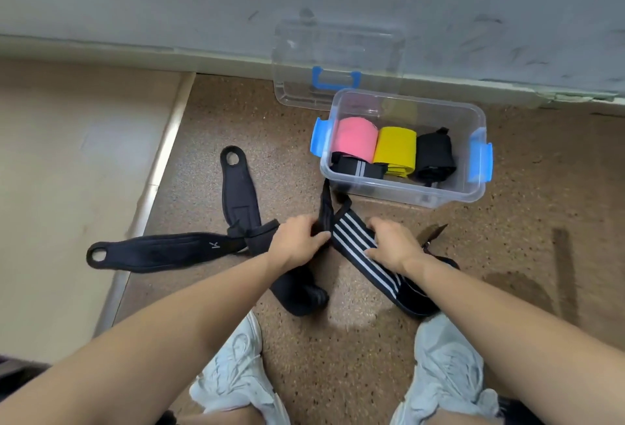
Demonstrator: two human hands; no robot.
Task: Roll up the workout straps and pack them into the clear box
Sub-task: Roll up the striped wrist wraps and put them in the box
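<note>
A black strap with white stripes (355,238) lies on the speckled floor between my hands. My left hand (297,242) pinches its black end near the folded part. My right hand (394,245) presses down on the striped length. The clear box (406,188) with blue latches stands just beyond, holding a pink roll (356,140), a yellow roll (395,149), a black roll (434,154) and a small striped roll (358,167). Two black padded straps with ring holes (159,250) (238,188) lie to the left.
The box's clear lid (338,62) with a blue handle leans against the grey wall behind the box. A raised beige ledge (67,188) borders the floor on the left. My two pale shoes (236,374) (446,367) are at the bottom.
</note>
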